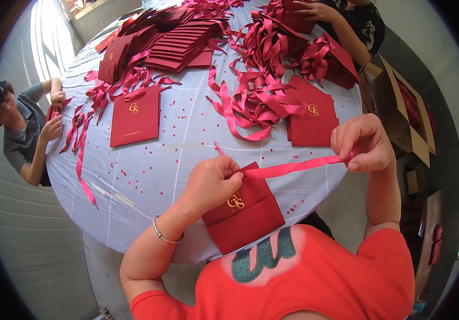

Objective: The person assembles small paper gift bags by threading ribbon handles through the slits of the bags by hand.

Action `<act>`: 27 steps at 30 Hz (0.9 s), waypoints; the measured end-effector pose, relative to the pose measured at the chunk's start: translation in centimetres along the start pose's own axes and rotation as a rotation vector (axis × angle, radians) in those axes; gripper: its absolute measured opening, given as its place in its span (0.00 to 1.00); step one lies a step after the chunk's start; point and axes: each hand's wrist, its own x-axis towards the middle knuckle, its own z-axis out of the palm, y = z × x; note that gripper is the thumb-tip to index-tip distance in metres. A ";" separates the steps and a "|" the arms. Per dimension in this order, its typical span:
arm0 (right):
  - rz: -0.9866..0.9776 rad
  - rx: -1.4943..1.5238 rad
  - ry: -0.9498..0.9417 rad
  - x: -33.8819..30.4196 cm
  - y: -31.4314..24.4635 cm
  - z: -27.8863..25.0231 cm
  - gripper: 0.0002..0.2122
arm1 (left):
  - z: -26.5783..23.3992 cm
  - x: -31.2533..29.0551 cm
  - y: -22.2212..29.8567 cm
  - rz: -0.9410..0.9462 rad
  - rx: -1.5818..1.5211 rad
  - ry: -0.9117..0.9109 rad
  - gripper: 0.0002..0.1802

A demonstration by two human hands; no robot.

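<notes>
Crimson ribbon runs taut between my two hands right now, stretched level above the near edge of the bench. My left hand is clamped down on the top edge of the dark red paper bag, fingers pinched where the ribbon meets the bag's mouth, and the bag itself lies flat and folded, partly over the bench edge and close against my chest. My right hand is up and out to the side, fingers closed in a tight pinch on the ribbon's free end. To do this pull well, I reckon the left hand has to hold the bag firm so the paper doesn't buckle or tear at the hole, while the right draws the ribbon out straight and flat, no twist in it. Across the bench a finished bag lies face up with its handle looped over the top, a heap of loose ribbons sits in the middle, and a fanned stack of flat bags is beyond. One person at the far left works a ribbon with both hands; another at the top right reaches into a pile.
</notes>
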 end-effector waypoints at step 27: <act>-0.159 -0.140 0.119 3.4 0.2 -0.2 0.11 | 0.0 -0.2 -0.1 0.002 0.047 0.007 0.09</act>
